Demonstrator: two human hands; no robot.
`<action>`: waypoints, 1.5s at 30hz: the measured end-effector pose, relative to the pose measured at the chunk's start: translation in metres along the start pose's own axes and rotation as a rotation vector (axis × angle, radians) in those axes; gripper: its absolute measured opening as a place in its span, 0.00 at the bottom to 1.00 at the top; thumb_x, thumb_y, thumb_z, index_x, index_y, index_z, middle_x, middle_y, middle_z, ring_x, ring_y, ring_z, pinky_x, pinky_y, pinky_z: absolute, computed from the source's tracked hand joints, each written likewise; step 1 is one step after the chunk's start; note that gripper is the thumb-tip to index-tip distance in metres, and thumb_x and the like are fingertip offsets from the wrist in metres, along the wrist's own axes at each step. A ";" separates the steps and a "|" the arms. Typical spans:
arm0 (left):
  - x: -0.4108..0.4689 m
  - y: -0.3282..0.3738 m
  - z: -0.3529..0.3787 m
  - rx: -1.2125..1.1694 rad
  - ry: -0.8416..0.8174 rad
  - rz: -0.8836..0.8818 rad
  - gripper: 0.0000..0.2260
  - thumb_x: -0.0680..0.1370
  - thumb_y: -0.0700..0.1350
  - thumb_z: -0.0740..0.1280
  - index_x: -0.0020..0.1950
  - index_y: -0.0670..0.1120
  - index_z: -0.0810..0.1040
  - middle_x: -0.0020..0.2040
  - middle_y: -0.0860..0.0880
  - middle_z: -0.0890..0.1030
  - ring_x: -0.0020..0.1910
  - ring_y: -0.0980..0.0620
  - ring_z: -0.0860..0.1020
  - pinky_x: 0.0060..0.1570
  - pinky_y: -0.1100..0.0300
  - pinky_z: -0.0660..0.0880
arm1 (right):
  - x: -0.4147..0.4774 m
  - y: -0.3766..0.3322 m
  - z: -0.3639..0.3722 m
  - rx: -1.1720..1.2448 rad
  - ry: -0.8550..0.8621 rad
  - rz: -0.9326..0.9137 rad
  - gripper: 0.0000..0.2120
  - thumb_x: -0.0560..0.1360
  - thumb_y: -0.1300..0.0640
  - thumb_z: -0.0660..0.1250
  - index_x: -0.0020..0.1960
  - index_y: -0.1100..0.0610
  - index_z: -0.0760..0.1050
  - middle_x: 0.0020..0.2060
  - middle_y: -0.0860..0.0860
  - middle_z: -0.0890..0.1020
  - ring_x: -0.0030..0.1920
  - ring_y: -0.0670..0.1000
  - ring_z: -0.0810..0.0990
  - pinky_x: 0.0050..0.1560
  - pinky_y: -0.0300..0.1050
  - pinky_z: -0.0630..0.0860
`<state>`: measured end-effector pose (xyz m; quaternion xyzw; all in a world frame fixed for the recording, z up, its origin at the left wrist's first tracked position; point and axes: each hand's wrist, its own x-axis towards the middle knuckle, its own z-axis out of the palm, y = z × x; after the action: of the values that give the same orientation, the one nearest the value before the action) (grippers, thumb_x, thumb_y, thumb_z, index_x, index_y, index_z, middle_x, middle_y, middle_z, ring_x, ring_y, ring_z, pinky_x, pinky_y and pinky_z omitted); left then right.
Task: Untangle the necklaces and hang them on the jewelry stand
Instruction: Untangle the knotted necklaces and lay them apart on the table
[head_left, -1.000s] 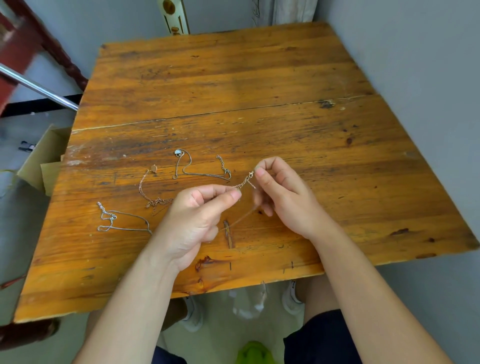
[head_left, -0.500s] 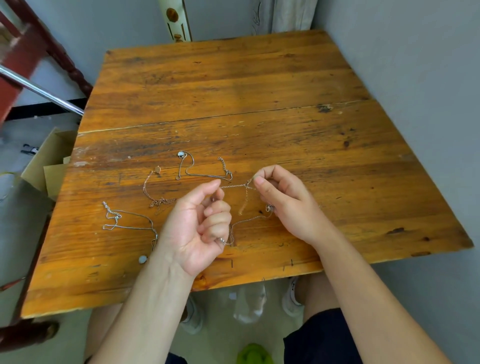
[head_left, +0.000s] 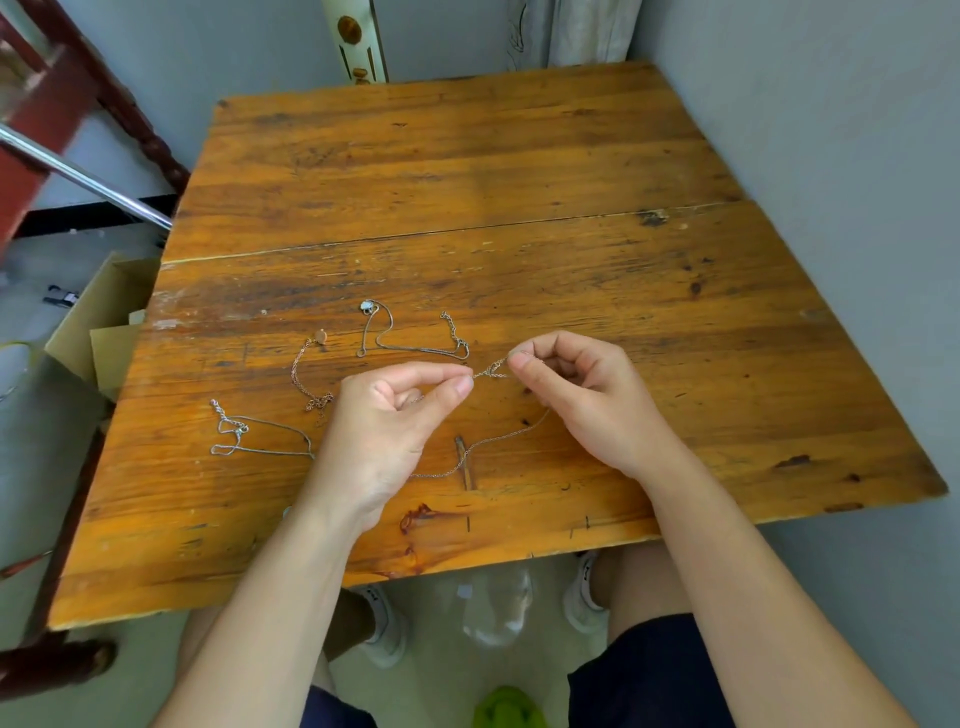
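By the left hand (head_left: 384, 421) and the right hand (head_left: 582, 400) one thin chain (head_left: 491, 370) is being pinched and stretched from 9 to 3 o'clock; its slack is trailing on the table (head_left: 675, 322) at 6 o'clock. Other necklaces (head_left: 415, 349) are lying at 10 o'clock.

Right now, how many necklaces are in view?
4. Held chain pinched between left hand and right hand; silver chain far left; rose-gold chain right of it; pendant chain beyond the left hand. Hands may hide more.
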<state>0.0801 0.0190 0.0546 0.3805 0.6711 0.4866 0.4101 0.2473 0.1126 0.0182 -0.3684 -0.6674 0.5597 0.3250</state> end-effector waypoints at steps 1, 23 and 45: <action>0.001 -0.001 0.000 -0.019 -0.004 -0.017 0.03 0.76 0.44 0.71 0.48 0.48 0.84 0.24 0.60 0.68 0.19 0.60 0.64 0.22 0.74 0.61 | 0.000 -0.001 -0.002 -0.005 0.007 -0.011 0.06 0.79 0.55 0.69 0.49 0.57 0.83 0.35 0.56 0.79 0.36 0.48 0.74 0.39 0.42 0.72; -0.002 0.000 0.015 -0.495 -0.044 -0.199 0.04 0.82 0.43 0.61 0.50 0.48 0.73 0.48 0.46 0.85 0.49 0.50 0.80 0.40 0.55 0.71 | -0.007 -0.008 -0.003 0.040 -0.013 -0.017 0.04 0.79 0.57 0.69 0.47 0.56 0.82 0.34 0.44 0.80 0.29 0.40 0.73 0.32 0.31 0.68; -0.008 0.007 -0.007 0.015 -0.097 -0.096 0.06 0.80 0.46 0.65 0.52 0.47 0.80 0.36 0.52 0.74 0.23 0.59 0.64 0.23 0.68 0.61 | -0.003 -0.012 -0.005 -0.028 0.037 -0.078 0.05 0.79 0.56 0.69 0.46 0.56 0.82 0.31 0.50 0.71 0.32 0.44 0.66 0.35 0.36 0.66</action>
<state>0.0769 0.0109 0.0637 0.3740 0.6714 0.4425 0.4620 0.2510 0.1116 0.0305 -0.3568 -0.6831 0.5301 0.3537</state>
